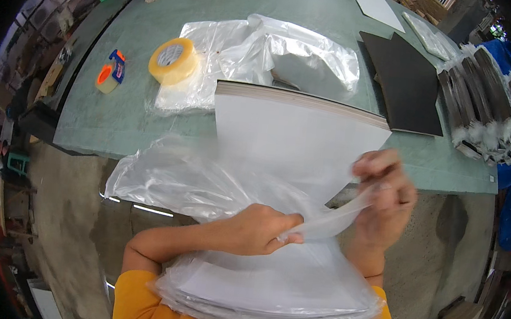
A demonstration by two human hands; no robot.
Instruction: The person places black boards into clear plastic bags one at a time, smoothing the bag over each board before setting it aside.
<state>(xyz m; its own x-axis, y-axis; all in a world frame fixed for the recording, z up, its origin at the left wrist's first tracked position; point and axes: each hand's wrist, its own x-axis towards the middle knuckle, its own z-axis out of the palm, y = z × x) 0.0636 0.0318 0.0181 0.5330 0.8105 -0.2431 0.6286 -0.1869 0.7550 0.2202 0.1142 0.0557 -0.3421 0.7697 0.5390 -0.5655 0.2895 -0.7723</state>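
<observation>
My left hand [264,228] is closed on a gathered edge of a clear plastic bag [174,183], its forearm lying across my front. A strip of the film stretches from it to my right hand [385,201], which is slightly blurred, with fingers bent around the film. Beyond my hands, a thick stack of white boards [295,123] with a dark top sheet leans on the table edge, its lower part covered by the bag. Against my body rests a wrapped stack of white sheets [268,288] in clear plastic.
On the green table [109,131] lie a large tape roll [173,61], a tape dispenser [111,74], clear plastic bags [228,54] and black boards [402,81]. Plastic-wrapped bundles [485,100] are piled at the right. A white sheet [375,8] lies at the far right.
</observation>
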